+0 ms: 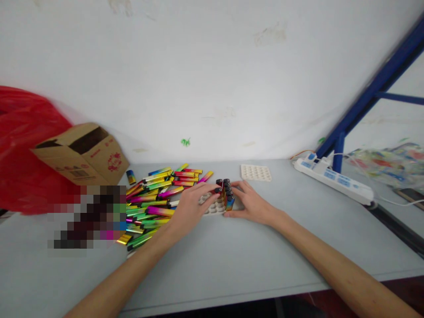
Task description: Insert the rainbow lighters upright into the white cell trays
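Note:
My left hand [193,205] pinches a black-tipped vape [217,190] between thumb and fingertips, over a white tray with holes [215,207]. A row of shiny vapes [228,194] stands upright at the tray's right side, black ends up, with blue and orange sides. My right hand [248,203] grips that right end, its thumb at the front edge and its fingers at the back. The lower part of the pinched vape is hard to make out. Left of the tray lies a loose pile of colourful metallic vapes [155,194].
A second white holed tray [255,172] lies near the wall. At the left are an open cardboard box [96,159] and a red plastic bag [29,150]. A white power strip [334,179] with cables and a blue metal frame [371,95] stand at the right.

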`<action>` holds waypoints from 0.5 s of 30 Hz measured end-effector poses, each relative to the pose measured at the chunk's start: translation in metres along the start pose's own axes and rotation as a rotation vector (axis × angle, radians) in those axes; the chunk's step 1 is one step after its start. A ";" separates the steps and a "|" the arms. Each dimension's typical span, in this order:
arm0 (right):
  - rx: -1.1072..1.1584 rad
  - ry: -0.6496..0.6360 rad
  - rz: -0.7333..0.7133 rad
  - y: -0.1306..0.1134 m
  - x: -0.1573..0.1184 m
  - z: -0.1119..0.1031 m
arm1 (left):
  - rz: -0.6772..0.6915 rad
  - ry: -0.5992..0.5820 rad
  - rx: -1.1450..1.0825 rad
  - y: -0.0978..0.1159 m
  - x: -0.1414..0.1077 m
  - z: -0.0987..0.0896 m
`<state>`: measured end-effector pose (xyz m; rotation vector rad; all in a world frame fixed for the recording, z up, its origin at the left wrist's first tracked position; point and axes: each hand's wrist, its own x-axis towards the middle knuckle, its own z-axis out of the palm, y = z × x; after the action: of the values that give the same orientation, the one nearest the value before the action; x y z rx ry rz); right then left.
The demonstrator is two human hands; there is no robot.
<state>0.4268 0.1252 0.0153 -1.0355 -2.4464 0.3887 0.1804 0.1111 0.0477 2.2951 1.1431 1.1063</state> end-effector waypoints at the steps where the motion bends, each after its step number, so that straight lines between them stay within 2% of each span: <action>1: -0.002 0.001 0.001 0.000 0.000 0.000 | -0.005 -0.001 0.010 0.000 0.000 0.001; 5: -0.010 0.008 -0.007 0.001 0.000 0.001 | -0.041 -0.063 -0.014 -0.001 0.004 0.000; 9: -0.011 0.005 -0.012 0.000 0.001 0.000 | 0.029 -0.124 0.035 -0.002 0.007 0.001; 15: -0.015 0.000 0.001 -0.002 0.001 -0.001 | -0.002 -0.063 0.078 -0.015 0.002 0.014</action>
<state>0.4258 0.1244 0.0170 -1.0428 -2.4523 0.3713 0.1836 0.1223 0.0305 2.3694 1.1843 0.9977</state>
